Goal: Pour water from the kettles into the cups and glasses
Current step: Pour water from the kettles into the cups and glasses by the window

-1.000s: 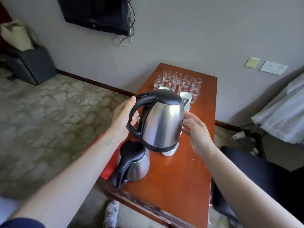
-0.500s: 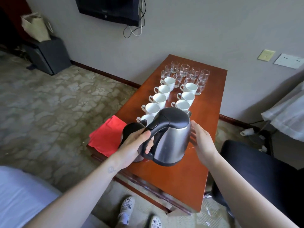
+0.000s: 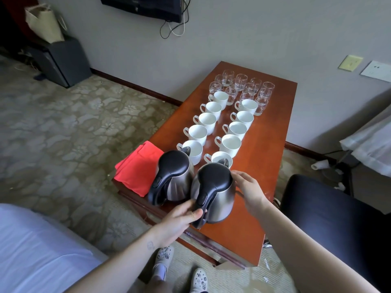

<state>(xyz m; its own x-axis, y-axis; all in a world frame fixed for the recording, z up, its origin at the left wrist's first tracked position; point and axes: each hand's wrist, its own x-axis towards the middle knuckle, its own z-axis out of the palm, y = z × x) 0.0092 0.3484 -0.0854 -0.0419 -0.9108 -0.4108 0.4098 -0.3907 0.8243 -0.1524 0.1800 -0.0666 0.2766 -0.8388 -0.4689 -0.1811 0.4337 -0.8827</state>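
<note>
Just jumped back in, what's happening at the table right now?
A person's left hand grips the handle of the right kettle, while the right hand rests open against its side. That kettle is upright at the near end of the table, beside the left kettle. Ahead stand two rows of cups, then glasses. No water is pouring.

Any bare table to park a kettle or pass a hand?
Free: the table strip between the right cup column and the right edge. Tight: the lane left of that column. Crowded: glasses at far end; kettles and red cloth near left.
</note>
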